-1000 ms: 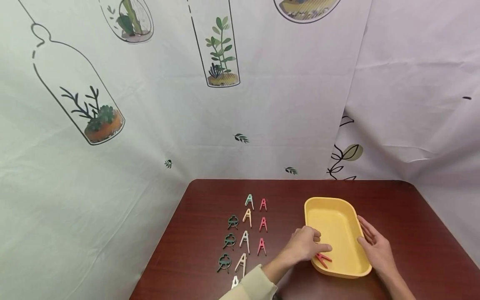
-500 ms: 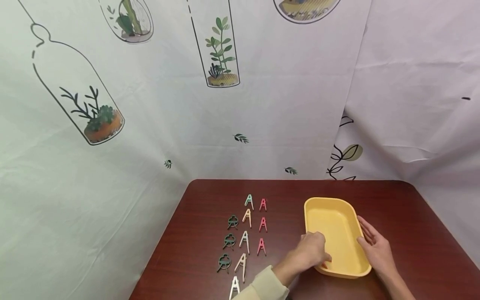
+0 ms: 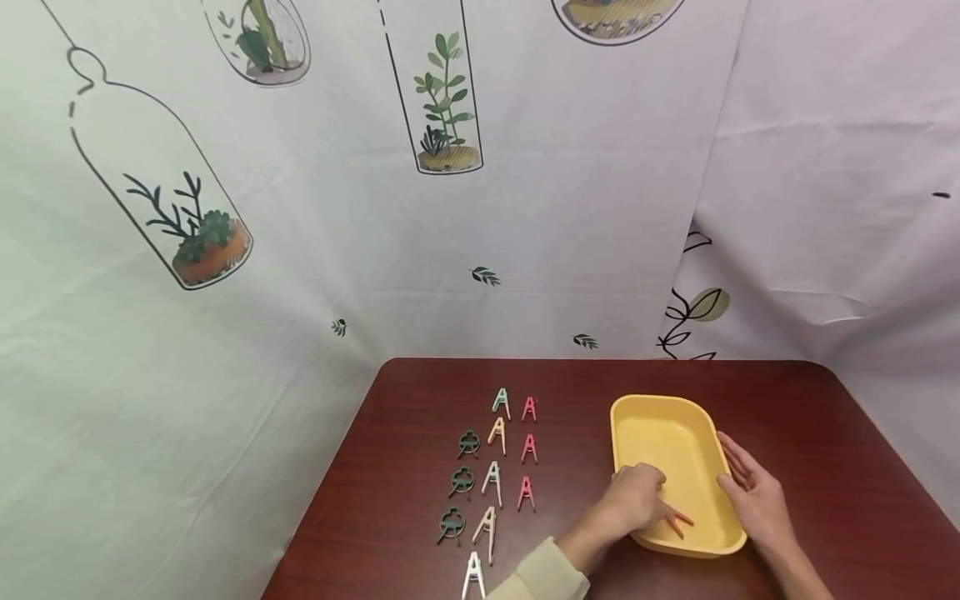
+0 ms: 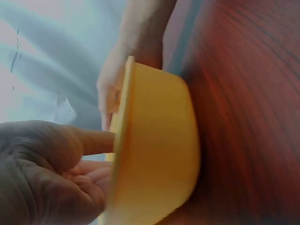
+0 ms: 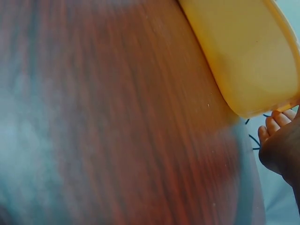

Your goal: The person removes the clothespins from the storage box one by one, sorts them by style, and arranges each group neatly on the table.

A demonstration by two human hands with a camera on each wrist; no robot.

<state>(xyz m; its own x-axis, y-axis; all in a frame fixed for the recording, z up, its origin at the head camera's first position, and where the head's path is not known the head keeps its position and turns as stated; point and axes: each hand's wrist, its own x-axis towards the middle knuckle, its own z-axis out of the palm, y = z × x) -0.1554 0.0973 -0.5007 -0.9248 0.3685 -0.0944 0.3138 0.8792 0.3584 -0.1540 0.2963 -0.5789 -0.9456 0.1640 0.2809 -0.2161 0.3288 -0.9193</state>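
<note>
A yellow plastic bin stands on the table. My left hand reaches over its near left side, fingertips inside, pinching one end of a red clothespin low in the bin; its two legs stick out to the right. In the left wrist view, the thumb and fingers of my left hand pass over the bin's rim, and the clothespin is hidden. My right hand grips the bin's right wall, thumb at the rim and fingers along the outside.
Left of the bin, clips lie in columns on the dark red table: three red clothespins, several pale ones such as a white clothespin, and three dark green round-bodied clips. A printed cloth hangs behind the table.
My left hand has lowered into the bin over the red clothespin, which now sits farther right at its fingertips. My right hand keeps its grip on the bin.
</note>
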